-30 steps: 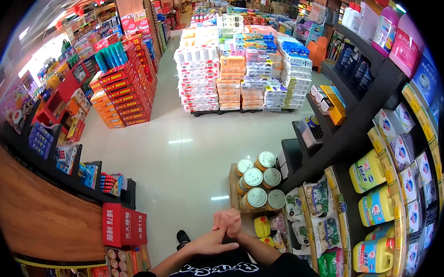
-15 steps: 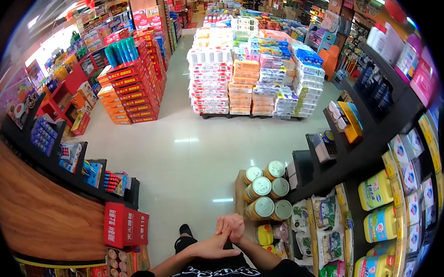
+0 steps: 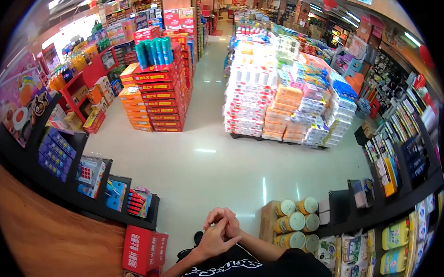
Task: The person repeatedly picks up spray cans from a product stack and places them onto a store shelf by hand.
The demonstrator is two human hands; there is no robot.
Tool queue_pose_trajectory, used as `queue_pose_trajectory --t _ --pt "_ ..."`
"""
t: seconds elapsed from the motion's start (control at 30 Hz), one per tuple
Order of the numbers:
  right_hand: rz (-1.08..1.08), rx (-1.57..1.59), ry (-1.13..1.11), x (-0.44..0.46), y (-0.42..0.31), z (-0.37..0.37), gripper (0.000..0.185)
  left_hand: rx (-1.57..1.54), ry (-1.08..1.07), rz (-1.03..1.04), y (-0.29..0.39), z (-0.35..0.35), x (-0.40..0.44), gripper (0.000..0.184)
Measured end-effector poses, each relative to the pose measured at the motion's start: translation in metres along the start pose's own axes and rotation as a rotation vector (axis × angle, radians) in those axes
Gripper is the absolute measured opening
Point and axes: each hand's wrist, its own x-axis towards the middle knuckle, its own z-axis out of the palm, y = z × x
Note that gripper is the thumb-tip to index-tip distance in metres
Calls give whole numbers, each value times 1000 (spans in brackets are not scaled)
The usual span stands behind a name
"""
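My left hand (image 3: 213, 244) and my right hand (image 3: 229, 223) are clasped together in front of my dark shirt (image 3: 227, 267) with white lettering. The right hand's fingers curl round the fingers of the left. My left thumb lies across, pointing toward the right wrist. Some fingers are hidden where the hands overlap, and no goods are seen in either hand. Nearest to the hands, on the right, are several round tins with pale lids (image 3: 294, 220) in an open cardboard box (image 3: 268, 220).
A red box with white lettering (image 3: 143, 248) stands at the lower left, below a dark stepped shelf (image 3: 151, 218). Ahead rise stacked red cartons (image 3: 166, 104) and a large pile of wrapped paper packs (image 3: 250, 102). Shelving with yellow jugs (image 3: 394, 235) lines the right. Pale tiled floor (image 3: 208, 173) lies between.
The view has turned left and moved, so the stacks, tins and shelves now appear farther right. My hands stay clasped, with the fingers slightly shifted against each other.
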Motion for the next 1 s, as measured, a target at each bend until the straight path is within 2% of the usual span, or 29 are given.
queue_pose_trajectory --t 0.03,0.07,0.1,0.2,0.23,0.33,0.4,0.47,0.5,0.57,0.63,0.73,0.77,0.87,1.0 --pt "84 59 -61 27 5 5 74 -18 86 66 -7 -23 10 72" --pt "109 147 -48 51 9 11 73 -35 168 129 -16 -44 19 73" --pt "135 236 -34 72 9 20 73 55 284 320 -32 -60 32 76" --pt "215 506 20 130 8 44 71 143 317 285 -59 -100 54 78" --pt "245 598 42 148 11 49 70 155 271 257 -66 -112 62 79" --pt "147 552 197 203 114 13 73 224 148 211 -89 -148 100 85" --pt "23 553 -37 255 164 -34 67 318 71 205 -104 -171 132 91" --pt "-96 548 -278 311 206 -87 61 230 -27 128 -130 -190 164 101" --pt "-146 509 -300 335 198 -89 60 241 -39 128 -140 -202 182 103" --pt "-217 380 -130 380 84 -45 62 239 -58 139 -163 -231 224 105" --pt "-221 325 -70 435 33 -25 69 207 -75 157 -182 -267 269 107" --pt "-164 331 -159 539 24 -41 69 172 -145 68 -206 -329 343 107" --pt "-158 331 -205 566 19 -47 63 202 -142 101 -211 -349 362 105" --pt "-205 301 -311 649 13 -57 63 254 -127 95 -227 -401 417 103" --pt "-159 259 -279 734 12 -64 62 214 -46 123 -258 -451 479 101"
